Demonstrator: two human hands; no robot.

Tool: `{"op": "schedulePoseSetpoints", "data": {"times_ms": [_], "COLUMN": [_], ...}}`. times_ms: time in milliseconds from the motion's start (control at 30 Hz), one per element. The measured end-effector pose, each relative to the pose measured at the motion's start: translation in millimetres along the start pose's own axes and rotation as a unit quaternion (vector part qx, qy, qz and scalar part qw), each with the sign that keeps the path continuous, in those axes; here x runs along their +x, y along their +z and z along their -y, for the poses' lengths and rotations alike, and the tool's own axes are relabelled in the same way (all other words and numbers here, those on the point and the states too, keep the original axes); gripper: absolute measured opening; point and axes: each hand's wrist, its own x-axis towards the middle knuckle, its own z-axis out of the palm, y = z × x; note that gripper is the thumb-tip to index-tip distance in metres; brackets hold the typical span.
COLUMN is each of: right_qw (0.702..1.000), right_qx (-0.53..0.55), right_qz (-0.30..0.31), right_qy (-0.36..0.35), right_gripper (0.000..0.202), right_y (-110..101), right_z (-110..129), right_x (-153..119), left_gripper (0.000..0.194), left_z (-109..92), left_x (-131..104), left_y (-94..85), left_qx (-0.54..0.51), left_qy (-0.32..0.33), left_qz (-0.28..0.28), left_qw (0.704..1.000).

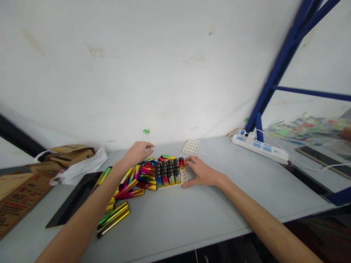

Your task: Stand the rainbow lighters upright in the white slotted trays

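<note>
A white lighter tray stands on the table, with rows of upright lighters with black tops in its left part. One red lighter stands at the back of the rightmost row; the other holes of that row show bare. My right hand clasps the tray's right side, thumb at the front corner and fingers at the back near the red lighter. Over the back of a pile of loose shiny coloured lighters hovers my left hand, its fingers slightly apart and nothing seen in them.
A second white tray lies by the wall. Left are a black flat panel, cardboard boxes and a white cloth-like bag. Right are a power strip, a blue frame, a phone-like slab and another person's hand.
</note>
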Motion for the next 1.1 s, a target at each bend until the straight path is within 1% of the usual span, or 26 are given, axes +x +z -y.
{"op": "schedulePoseSetpoints", "data": {"times_ms": [67, 100, 167, 233, 267, 333, 400, 433, 567, 733, 800, 833, 900, 1000, 1033, 1100], "right_qw": [1.0, 1.0, 1.0, 1.0, 1.0, 1.0, 1.0, 1.0, 1.0, 1.0, 1.0, 1.0, 1.0, 1.0, 1.0, 0.999], "right_qx": [0.004, 0.006, 0.009, 0.012, 0.012, 0.01, 0.008, 0.008, 0.009, 0.008, 0.009, 0.009, 0.009, 0.013, 0.014, 0.016], "right_qz": [0.0, 0.001, 0.0, 0.0, 0.0, 0.001, 0.003, 0.004, 0.008, 0.011, 0.015, 0.018, 0.021, 0.023, 0.024, 0.027], "right_qy": [0.002, 0.001, 0.0, -0.002, -0.002, -0.001, 0.001, 0.001, 0.005, 0.005, 0.005, 0.006, 0.007, 0.008, 0.008, 0.011], "right_gripper": [0.081, 0.081, 0.081, 0.081, 0.081, 0.08, 0.08, 0.08, 0.083, 0.08, 0.079, 0.079, 0.078, 0.079, 0.08, 0.08], "right_y": [0, 0, 0, 0, 0, 0, -1, -1, -1, -2, -2, -3, -3, -3, -3, -4], "right_z": [0, 0, -1, -1, -1, 0, 1, 1, 0, 1, 2, 2, 2, 2, 2, 2], "right_x": [0, 0, 0, 0, 0, 0, 0, 0, -1, -1, -1, -1, -1, -1, -1, -2], "left_gripper": [0.044, 0.042, 0.038, 0.033, 0.032, 0.03, 0.032, 0.034, 0.046, 0.043, 0.039, 0.038, 0.039, 0.043, 0.043, 0.039], "left_z": [22, 29, 37, 36, 34, 28, 20, 15, 0, -15, -20, -22, -27, -35, -37, -40], "left_x": [-6, -9, -16, -22, -25, -30, -34, -37, -51, -69, -74, -75, -77, -80, -81, -83], "left_y": [9.2, 14.0, 22.2, 26.4, 26.8, 24.6, 20.1, 17.8, 12.3, 18.2, 21.7, 22.9, 24.1, 23.3, 22.7, 21.3], "left_qx": [0.004, 0.0, -0.008, -0.019, -0.033, -0.079, -0.15, -0.189, -0.34, -0.467, -0.503, -0.513, -0.52, -0.522, -0.534, -0.579], "left_qy": [-0.014, -0.015, -0.011, -0.002, 0.001, -0.003, -0.025, -0.039, -0.068, -0.103, -0.12, -0.128, -0.139, -0.116, -0.102, -0.09], "left_qz": [0.025, 0.034, 0.045, 0.034, 0.012, -0.051, -0.107, -0.123, -0.154, -0.179, -0.185, -0.183, -0.168, -0.136, -0.118, -0.083], "left_qw": [1.0, 0.999, 0.999, 0.999, 0.999, 0.996, 0.983, 0.973, 0.925, 0.86, 0.836, 0.829, 0.826, 0.834, 0.831, 0.806]}}
